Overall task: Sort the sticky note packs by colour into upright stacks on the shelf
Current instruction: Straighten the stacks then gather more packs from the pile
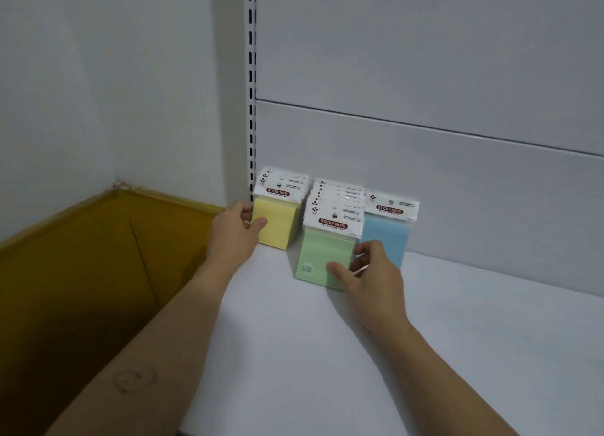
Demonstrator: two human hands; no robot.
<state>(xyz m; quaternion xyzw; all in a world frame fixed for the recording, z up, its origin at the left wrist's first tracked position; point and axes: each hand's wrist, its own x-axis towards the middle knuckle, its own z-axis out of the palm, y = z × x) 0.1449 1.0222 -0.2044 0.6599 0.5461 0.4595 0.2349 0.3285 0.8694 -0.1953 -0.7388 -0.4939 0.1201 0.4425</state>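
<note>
Left hand [233, 231]: grips yellow stack [277, 228], thumb on front, fingers round its left side.
Right hand [376, 272]: grips green stack [322, 255], thumb on front, fingers at its right side.
Blue stack [387, 236]: upright, just right of green.
Count: 3 stacks on white shelf [359, 354]; packs per stack unclear.

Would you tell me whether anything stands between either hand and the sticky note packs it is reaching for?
Nothing visible does. The left hand grips the upright yellow sticky note stack, and the right hand grips the upright green sticky note stack beside it.
</note>
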